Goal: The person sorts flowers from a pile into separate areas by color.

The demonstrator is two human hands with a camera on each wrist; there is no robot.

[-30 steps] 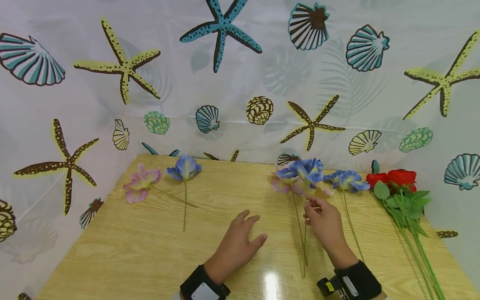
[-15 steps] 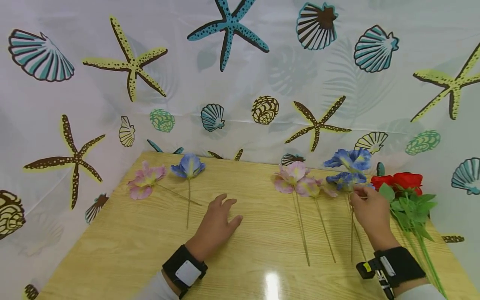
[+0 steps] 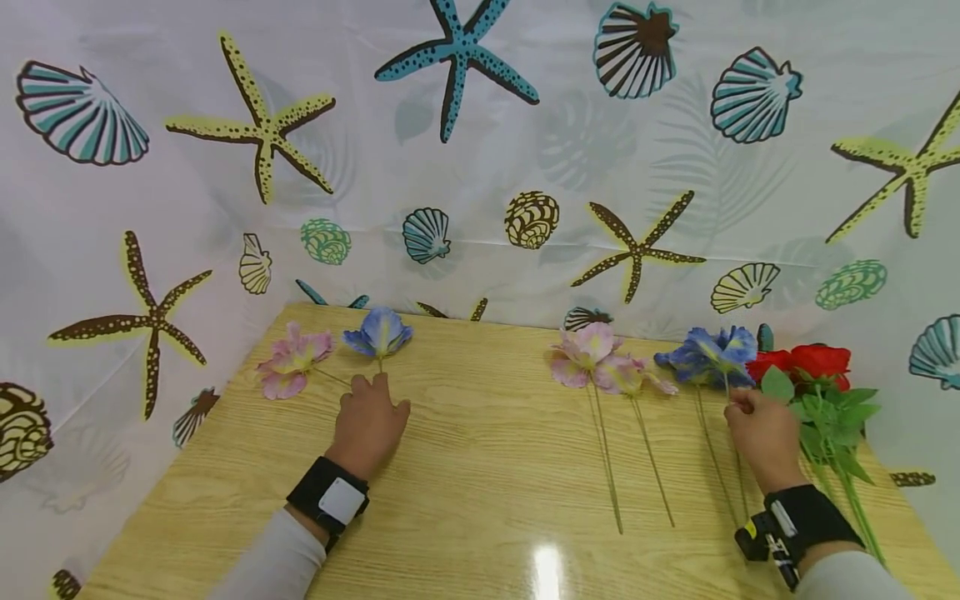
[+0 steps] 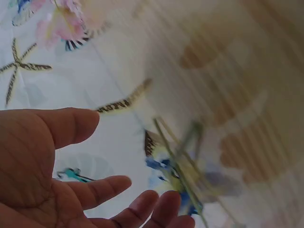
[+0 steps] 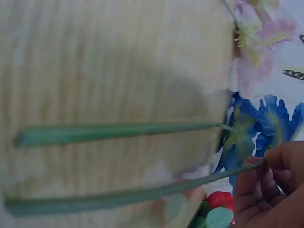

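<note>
Toward the right of the table, my right hand (image 3: 765,437) pinches the thin green stem (image 5: 142,194) of a blue artificial flower (image 3: 733,346) between thumb and fingertips. Its bloom overlaps a second blue flower (image 3: 684,363) just to the left. On the other side, my left hand (image 3: 371,427) is over the stem of another blue flower (image 3: 378,333), hiding most of that stem in the head view. The left wrist view shows its thumb (image 4: 78,126) and fingers spread apart, holding nothing. A pink flower (image 3: 292,364) lies left of that blue bloom.
Two pink flowers, one nearer the back (image 3: 588,350) and one beside it (image 3: 633,372), lie right of centre on the wooden table (image 3: 465,467). Red roses (image 3: 821,364) with green leaves lie at the far right, close to my right hand. A patterned cloth (image 3: 465,183) hangs behind.
My right hand has carried the blue flower rightward from the pink ones and lowered it beside the other blue flower. My left hand has moved left and forward to the left blue flower's stem.
</note>
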